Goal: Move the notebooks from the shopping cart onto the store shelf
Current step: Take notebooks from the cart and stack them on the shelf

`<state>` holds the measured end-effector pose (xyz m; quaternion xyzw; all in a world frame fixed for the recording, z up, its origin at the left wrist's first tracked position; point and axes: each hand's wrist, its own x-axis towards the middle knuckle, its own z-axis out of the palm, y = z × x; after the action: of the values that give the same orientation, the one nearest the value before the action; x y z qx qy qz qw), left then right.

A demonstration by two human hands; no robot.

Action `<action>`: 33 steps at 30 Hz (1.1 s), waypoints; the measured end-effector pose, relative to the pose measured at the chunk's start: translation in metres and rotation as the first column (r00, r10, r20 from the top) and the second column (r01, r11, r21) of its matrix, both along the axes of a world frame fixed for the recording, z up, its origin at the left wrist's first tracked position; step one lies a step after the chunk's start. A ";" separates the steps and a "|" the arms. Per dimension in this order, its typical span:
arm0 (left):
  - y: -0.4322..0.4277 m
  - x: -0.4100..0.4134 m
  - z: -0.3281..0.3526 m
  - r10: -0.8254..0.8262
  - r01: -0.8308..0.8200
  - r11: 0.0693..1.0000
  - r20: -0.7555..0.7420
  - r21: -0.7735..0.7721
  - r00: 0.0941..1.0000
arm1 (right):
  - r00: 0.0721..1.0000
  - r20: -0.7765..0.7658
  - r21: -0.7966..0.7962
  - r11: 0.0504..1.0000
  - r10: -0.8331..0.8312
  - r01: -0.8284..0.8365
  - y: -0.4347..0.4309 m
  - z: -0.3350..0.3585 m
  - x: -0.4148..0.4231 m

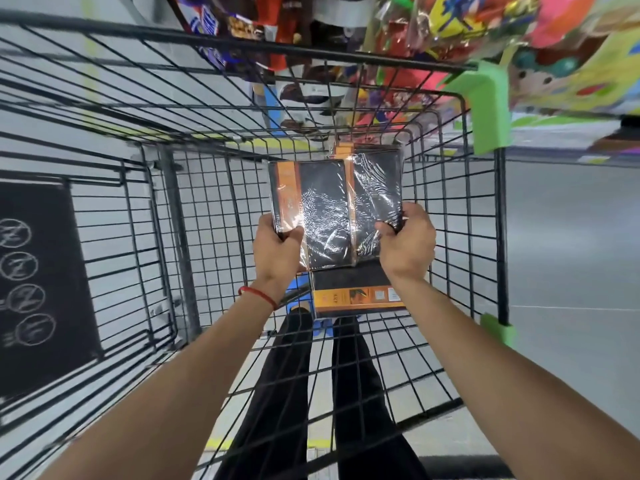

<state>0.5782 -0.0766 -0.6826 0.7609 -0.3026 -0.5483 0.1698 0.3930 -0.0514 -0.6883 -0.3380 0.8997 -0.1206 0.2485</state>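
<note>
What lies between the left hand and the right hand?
Head view: the plastic-wrapped notebooks, held at their lower corners by left hand and right hand.

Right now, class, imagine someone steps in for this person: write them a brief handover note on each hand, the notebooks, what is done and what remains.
Left hand grips the wrapped notebooks at their near left corner.
Right hand grips the near right corner.
They are held inside the shopping cart, off its floor; one more notebook lies on the floor beneath.
Done: these are picked up.
Left: carry them to the store shelf beyond the cart, then fetch the other notebook.
</note>
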 end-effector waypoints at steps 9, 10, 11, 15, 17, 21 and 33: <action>0.006 0.001 0.007 -0.017 0.017 1.000 0.022 0.016 1.000 | 0.994 0.095 -0.110 0.992 -0.047 0.058 0.017 0.018 0.004; 0.007 0.001 0.010 -0.029 0.029 1.000 0.023 0.013 0.999 | 0.991 0.122 -0.117 0.991 -0.051 0.066 0.018 0.020 0.006; 0.007 0.001 0.014 -0.034 0.034 0.999 0.019 0.012 0.999 | 0.988 0.146 -0.120 0.990 -0.054 0.072 0.020 0.021 0.009; 0.008 -0.001 0.041 -0.045 0.045 0.999 -0.035 -0.005 0.998 | 0.960 0.267 -0.152 0.980 -0.082 0.126 0.020 0.034 0.014; 0.009 -0.001 0.055 -0.046 0.046 0.999 -0.072 -0.008 0.996 | 0.961 0.259 -0.155 0.978 -0.092 0.136 0.021 0.045 0.012; 0.008 -0.001 0.085 -0.050 0.050 0.999 -0.107 -0.001 0.993 | 0.944 0.293 -0.173 0.963 -0.149 0.206 0.027 0.077 0.002; 0.048 -0.060 0.205 -0.064 0.033 0.986 -0.183 -0.165 0.981 | 0.924 0.371 -0.366 0.900 -0.093 0.238 0.092 0.206 -0.043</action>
<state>0.5177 -0.0285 -0.4776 0.6818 -0.3470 -0.5955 0.2452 0.3497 0.0405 -0.4828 -0.2768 0.8234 -0.3819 0.3154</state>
